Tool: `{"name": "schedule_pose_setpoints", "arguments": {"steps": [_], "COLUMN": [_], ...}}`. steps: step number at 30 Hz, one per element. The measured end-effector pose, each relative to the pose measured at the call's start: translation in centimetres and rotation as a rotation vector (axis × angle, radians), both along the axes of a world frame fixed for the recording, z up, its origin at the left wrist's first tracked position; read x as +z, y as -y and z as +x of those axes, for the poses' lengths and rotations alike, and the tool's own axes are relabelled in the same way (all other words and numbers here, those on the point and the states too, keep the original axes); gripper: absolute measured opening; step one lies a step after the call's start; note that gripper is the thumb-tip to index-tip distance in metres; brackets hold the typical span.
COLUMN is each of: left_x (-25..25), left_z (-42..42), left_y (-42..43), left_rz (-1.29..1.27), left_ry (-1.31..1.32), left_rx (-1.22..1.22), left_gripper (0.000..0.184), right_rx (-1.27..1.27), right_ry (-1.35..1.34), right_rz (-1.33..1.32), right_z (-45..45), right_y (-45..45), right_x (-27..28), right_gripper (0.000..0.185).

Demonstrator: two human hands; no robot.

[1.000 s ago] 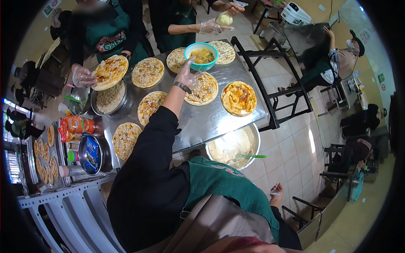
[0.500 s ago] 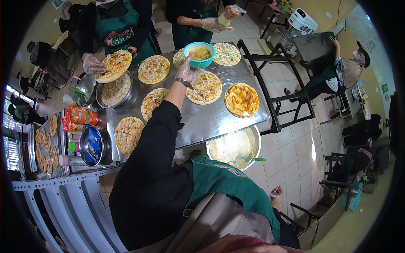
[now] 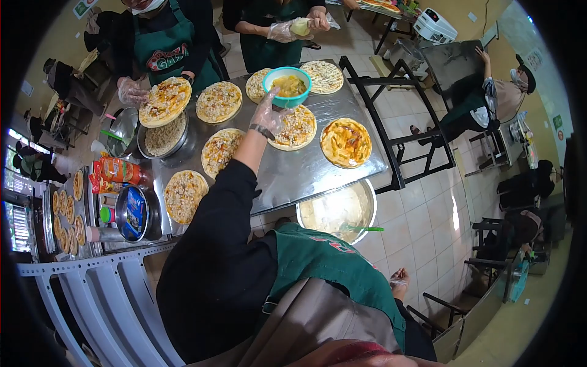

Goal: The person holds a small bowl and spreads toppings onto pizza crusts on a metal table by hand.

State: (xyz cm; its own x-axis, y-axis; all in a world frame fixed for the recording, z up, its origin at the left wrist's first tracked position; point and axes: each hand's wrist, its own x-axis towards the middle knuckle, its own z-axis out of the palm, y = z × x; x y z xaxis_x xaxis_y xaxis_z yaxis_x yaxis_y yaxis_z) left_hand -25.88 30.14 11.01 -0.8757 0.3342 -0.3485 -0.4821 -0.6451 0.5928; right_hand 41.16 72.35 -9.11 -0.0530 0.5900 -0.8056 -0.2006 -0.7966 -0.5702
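My left hand (image 3: pixel 269 117), in a clear plastic glove with a band at the wrist, grips the near rim of a turquoise bowl (image 3: pixel 304 98). Yellow-orange chunky filling (image 3: pixel 287 85) lies in the bowl. Below the bowl and partly covered by my hand is a topped pizza (image 3: pixel 298 129) with pale crumbled bits. To its right sits a pizza (image 3: pixel 346 143) with orange-red sauce and no crumbles. My right hand (image 3: pixel 400 279), gloved and smeared, hangs low at my right side over the floor. Its fingers are loosely bent and nothing shows in them.
More pizzas (image 3: pixel 219 102) stand on the metal table (image 3: pixel 290 177). A co-worker holds a pizza (image 3: pixel 165 101) over a bowl of crumbles (image 3: pixel 164 138); another grips a piping bag (image 3: pixel 301 26). A large basin (image 3: pixel 335 211) is below the table edge. A grey chair (image 3: pixel 92 293) is at left.
My left hand and the turquoise bowl have come slightly toward me. The co-worker's pizza is tilted more toward the camera. The view has shifted a little.
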Motion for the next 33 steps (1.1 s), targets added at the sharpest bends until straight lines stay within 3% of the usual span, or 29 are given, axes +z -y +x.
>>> {"name": "schedule_pose_setpoints", "arguments": {"steps": [2, 4, 6, 10, 13, 18, 20, 21, 22, 24, 25, 26, 28, 30, 32, 33], "left_x": [-1.4, -1.8, -3.8, -8.1, -8.9, -12.6, -17.2, -16.5, -14.9, -8.7, -5.8, -3.5, -0.6, 0.5, -2.1, -6.2], "left_z": [2.1, 7.1, 10.8, 16.4, 18.4, 20.7, 21.5, 22.0, 22.4, 23.5, 25.6, 26.0, 27.3, 26.1, 23.6, 21.6], "left_y": [0.4, 0.4, 0.5, 0.8, 1.7, 5.6, 7.9, 7.4, 7.1, 5.8, 3.8, 2.1, -0.6, -4.2, -8.8, -11.4], "left_rz": [0.019, 0.065, 0.008, -0.004, -0.070, -0.094, -0.784, -0.533, -0.534, -0.797, -1.473, -1.468, -1.417, -1.125, -0.954, -0.935], "left_ry": [0.092, -0.011, 0.145, 0.180, 0.357, 0.277, -0.256, -0.084, -0.085, 0.287, -0.297, -0.304, -0.782, -0.707, -0.646, -0.664], "left_rx": [-0.079, -0.158, -0.155, -0.164, -0.061, 0.079, -0.113, 0.050, 0.052, 0.217, 0.506, 0.506, 0.290, -0.276, -0.475, -0.439], "left_gripper": [0.060, 0.059, 0.059, 0.049, 0.045, 0.041, 0.044, 0.052, 0.052, 0.052, 0.061, 0.061, 0.051, 0.057, 0.064, 0.066], "right_rx": [-0.003, 0.009, 0.019, 0.098, 0.120, 0.233, 0.214, 0.218, 0.255, 0.287, 0.303, 0.318, 0.278, 0.317, 0.332, 0.343], "right_ry": [-0.015, 0.005, 0.025, 0.005, 0.004, -0.022, 0.003, 0.003, -0.011, -0.025, -0.038, -0.052, -0.021, -0.021, -0.028, -0.039], "right_rz": [0.003, -0.014, -0.034, -0.029, -0.034, -0.030, -0.046, -0.048, -0.049, -0.046, -0.038, -0.031, -0.037, -0.049, -0.057, -0.060], "right_z": [0.1, -0.3, -0.5, -1.4, -2.8, -3.5, -4.3, -4.5, -4.6, -4.5, -4.8, -5.4, -6.3, -6.1, -5.7, -5.6], "right_y": [-0.5, -0.7, -0.9, -2.2, -3.3, -5.0, -5.2, -5.6, -6.2, -7.0, -7.5, -7.8, -7.6, -8.0, -8.2, -8.4], "right_x": [-0.8, -0.7, -0.9, -1.0, -0.4, -1.4, -1.5, -1.8, -2.5, -2.9, -2.9, -2.8, -1.4, -1.4, -1.8, -1.9], "right_gripper": [0.009, 0.008, 0.008, 0.006, 0.005, 0.004, 0.005, 0.005, 0.007, 0.008, 0.009, 0.010, 0.012, 0.013, 0.013, 0.014]}}
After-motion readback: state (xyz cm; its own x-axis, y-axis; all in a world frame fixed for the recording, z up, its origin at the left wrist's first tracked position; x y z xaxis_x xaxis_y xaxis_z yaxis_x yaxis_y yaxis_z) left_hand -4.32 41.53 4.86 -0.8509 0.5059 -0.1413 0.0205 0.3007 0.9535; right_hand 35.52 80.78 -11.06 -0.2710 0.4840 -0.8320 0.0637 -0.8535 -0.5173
